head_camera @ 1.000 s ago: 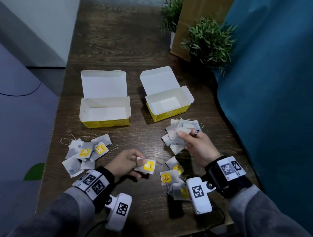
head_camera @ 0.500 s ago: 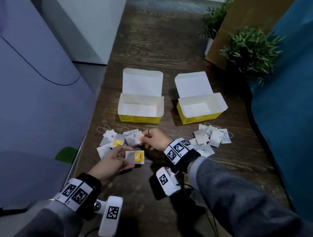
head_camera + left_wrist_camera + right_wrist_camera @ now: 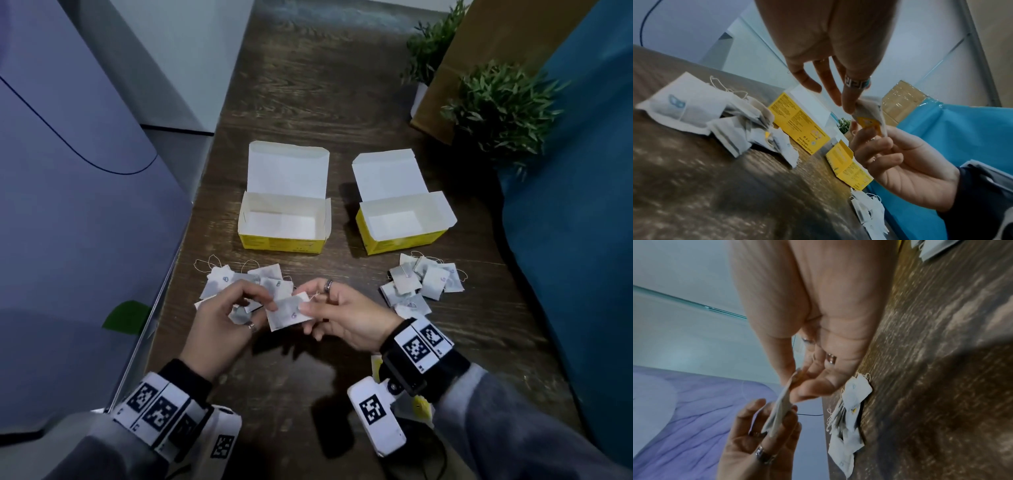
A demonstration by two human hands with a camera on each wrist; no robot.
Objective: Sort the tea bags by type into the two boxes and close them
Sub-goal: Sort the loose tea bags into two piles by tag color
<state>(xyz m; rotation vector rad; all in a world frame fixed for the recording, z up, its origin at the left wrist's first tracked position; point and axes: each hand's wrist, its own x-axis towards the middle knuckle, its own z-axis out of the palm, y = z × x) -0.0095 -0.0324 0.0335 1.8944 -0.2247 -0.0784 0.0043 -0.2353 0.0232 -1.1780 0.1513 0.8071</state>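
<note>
Both my hands pinch one tea bag (image 3: pixel 289 312) above the table (image 3: pixel 342 102), left hand (image 3: pixel 224 317) and right hand (image 3: pixel 346 313) at opposite edges, probably checking its type. Both boxes, left box (image 3: pixel 282 222) and right box (image 3: pixel 404 222), sit open with no bags inside, a loose pile before each.

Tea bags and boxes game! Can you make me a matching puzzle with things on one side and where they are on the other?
Things:
1. left box
2. right box
3. held tea bag
4. plant

Places:
A. pinched between left hand and right hand
B. open, behind the left pile
C. far right, by the blue cloth
D. open, behind the right pile

Pairs: 1-B, 2-D, 3-A, 4-C
</note>
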